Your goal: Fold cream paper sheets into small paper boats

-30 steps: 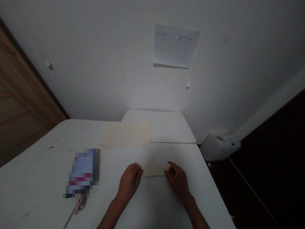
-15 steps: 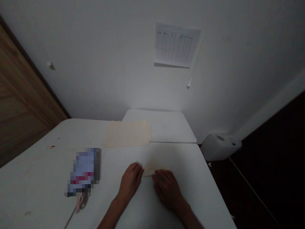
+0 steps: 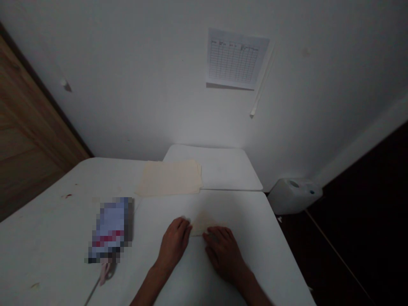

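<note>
A thin, pale cream sheet (image 3: 200,229) lies between my two hands on the white table; its near edge looks folded over, and a faint pointed part spreads away from me. My left hand (image 3: 174,239) is closed, fingers pressed together on the sheet's left end. On the right end, the bent fingers of my right hand (image 3: 225,248) press down on it. Both thumbs are largely hidden. Farther back lies a stack of similar cream sheets (image 3: 170,178), their edges slightly out of line.
A blurred-out blue and red item (image 3: 110,227) sits to the left with a pink strap (image 3: 105,272) and a cord. The white table (image 3: 153,263) meets a second white surface (image 3: 229,170) by the wall. A white plastic container (image 3: 287,195) stands right of the table.
The folded near edge of the sheet looks slightly flatter. Both hands stay in almost the same place, and the view has shifted a little.
</note>
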Demonstrator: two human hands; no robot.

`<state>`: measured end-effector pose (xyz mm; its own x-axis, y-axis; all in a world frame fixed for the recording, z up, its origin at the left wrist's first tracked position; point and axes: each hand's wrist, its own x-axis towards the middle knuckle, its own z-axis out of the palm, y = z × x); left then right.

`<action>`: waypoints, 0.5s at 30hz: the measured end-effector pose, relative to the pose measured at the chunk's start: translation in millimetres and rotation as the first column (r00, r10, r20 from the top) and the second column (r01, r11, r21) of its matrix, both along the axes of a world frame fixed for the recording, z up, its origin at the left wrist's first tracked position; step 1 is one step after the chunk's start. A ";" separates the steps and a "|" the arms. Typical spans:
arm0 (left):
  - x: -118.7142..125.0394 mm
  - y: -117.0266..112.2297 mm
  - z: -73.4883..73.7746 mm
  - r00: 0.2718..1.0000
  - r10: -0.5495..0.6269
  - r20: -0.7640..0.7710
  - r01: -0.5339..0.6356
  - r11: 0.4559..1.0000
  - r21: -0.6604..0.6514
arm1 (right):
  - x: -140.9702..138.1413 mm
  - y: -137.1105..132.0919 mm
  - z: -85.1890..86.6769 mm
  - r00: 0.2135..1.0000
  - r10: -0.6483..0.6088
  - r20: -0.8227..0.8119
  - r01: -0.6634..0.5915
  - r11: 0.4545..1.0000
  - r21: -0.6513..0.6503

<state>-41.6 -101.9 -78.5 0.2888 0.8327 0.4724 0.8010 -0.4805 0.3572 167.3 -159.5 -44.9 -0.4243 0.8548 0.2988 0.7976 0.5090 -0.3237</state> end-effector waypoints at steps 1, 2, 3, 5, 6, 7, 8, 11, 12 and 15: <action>-0.2 -2.3 -0.7 1.000 0.006 -0.028 -0.005 1.000 0.030 | -0.1 -0.1 -0.4 1.000 -0.003 0.001 0.003 1.000 0.000; -0.5 -5.2 -1.5 0.998 0.002 -0.063 0.002 0.998 0.061 | -0.2 -0.1 -0.7 1.000 -0.005 0.003 0.005 1.000 0.000; -0.8 -8.6 -2.4 0.995 -0.011 -0.102 0.021 0.996 0.091 | -0.2 -0.1 -0.9 1.000 -0.008 0.003 0.008 1.000 0.000; -1.3 -15.3 -4.4 0.981 -0.097 -0.167 0.119 0.985 0.124 | -0.2 -0.1 -1.0 1.000 -0.011 0.004 0.011 1.000 -0.003; -1.4 -17.9 -5.3 0.972 -0.146 -0.184 0.172 0.976 0.133 | -0.2 -0.1 -0.9 1.000 -0.010 0.004 0.010 1.000 -0.005; -1.2 -19.7 -5.8 0.963 -0.186 -0.194 0.215 0.967 0.137 | -0.1 -0.2 -0.7 1.000 -0.007 0.003 0.007 1.000 -0.005; -0.8 -20.4 -5.9 0.957 -0.211 -0.197 0.241 0.960 0.140 | 0.0 -0.4 -0.5 1.000 -0.005 0.003 0.005 1.000 -0.005; 1.9 -16.8 -3.1 0.960 -0.215 -0.179 0.238 0.964 0.117 | 0.1 -0.9 0.1 1.000 -0.007 0.004 0.007 1.000 0.002; 3.3 -14.3 -1.4 0.965 -0.207 -0.162 0.225 0.969 0.103 | 0.0 -1.1 0.2 1.000 -0.010 0.006 0.010 1.000 0.006; 7.7 -6.7 3.9 0.976 -0.192 -0.104 0.197 0.979 0.044 | -0.2 -1.2 -0.3 1.000 -0.020 0.016 0.020 1.000 0.011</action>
